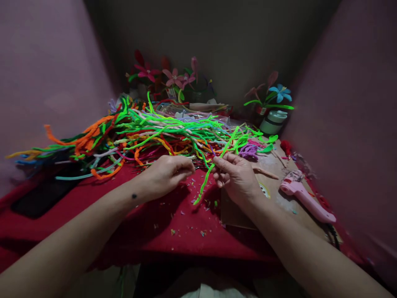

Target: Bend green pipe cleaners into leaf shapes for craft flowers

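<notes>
A bright green pipe cleaner (204, 188) is pinched between the thumb and fingers of my right hand (237, 176). It slants from the pile at the upper right down toward me, its lower end free above the cloth. To its left, apart from it, is my left hand (169, 174), fingers curled in toward the thumb. Anything between those fingertips is hidden. Just beyond both hands lies a large tangled pile of pipe cleaners (173, 128), mostly green, with orange, white, red and yellow ones. A purple looped pipe cleaner piece (248, 151) rests beyond my right hand.
A pink glue gun (305, 196) lies on a cardboard sheet (238, 215) at the right. A dark phone (46, 192) is at the left on the red cloth (149, 236), which has scattered fuzz bits. Pink flowers (173, 78), a blue flower (280, 93) and a pale jar (273, 122) stand behind.
</notes>
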`<state>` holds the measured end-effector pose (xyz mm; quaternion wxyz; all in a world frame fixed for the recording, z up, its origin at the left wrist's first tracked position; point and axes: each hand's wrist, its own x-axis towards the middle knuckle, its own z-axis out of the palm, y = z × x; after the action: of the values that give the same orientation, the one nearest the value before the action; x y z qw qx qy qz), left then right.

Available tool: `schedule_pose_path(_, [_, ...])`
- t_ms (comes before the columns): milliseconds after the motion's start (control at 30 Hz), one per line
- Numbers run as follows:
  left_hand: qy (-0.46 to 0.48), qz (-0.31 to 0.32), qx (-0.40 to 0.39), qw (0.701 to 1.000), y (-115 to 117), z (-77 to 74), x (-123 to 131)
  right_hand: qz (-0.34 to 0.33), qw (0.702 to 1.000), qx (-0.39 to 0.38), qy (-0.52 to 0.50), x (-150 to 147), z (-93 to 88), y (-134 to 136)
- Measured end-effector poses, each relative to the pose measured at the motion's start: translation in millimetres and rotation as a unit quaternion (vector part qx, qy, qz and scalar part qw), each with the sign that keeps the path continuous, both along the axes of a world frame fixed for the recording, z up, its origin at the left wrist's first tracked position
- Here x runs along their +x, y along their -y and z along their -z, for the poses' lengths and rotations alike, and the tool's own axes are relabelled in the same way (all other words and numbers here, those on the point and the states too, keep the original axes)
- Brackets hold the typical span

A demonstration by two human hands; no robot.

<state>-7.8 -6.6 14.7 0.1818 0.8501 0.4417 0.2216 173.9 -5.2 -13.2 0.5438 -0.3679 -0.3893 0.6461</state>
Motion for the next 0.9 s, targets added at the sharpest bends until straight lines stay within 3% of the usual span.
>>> schedule_pose_path(67, [0.024,0.016,-0.014,0.999,0,0.1,3,-0.002,1.0,-0.005,0.005,-1,0.2,1])
schedule_pose_path(300, [0.144,-0.016,-0.054,0.988,9,2.3,28,-0.011,0.999,0.035,0.027,-6,2.2,9])
schedule_pose_path(467, [0.196,-0.016,-0.194,0.961,8,0.3,28,-0.027,0.999,0.015,0.041,-6,2.8,9])
schedule_pose_path(633, [0.212,-0.002,-0.272,0.939,8,-1.7,25,-0.045,0.998,0.008,0.031,-6,4.7,10])
schedule_pose_path(900, [0.226,-0.034,-0.282,0.932,10,-3.6,22,-0.086,0.994,0.047,0.04,-5,5.7,9])
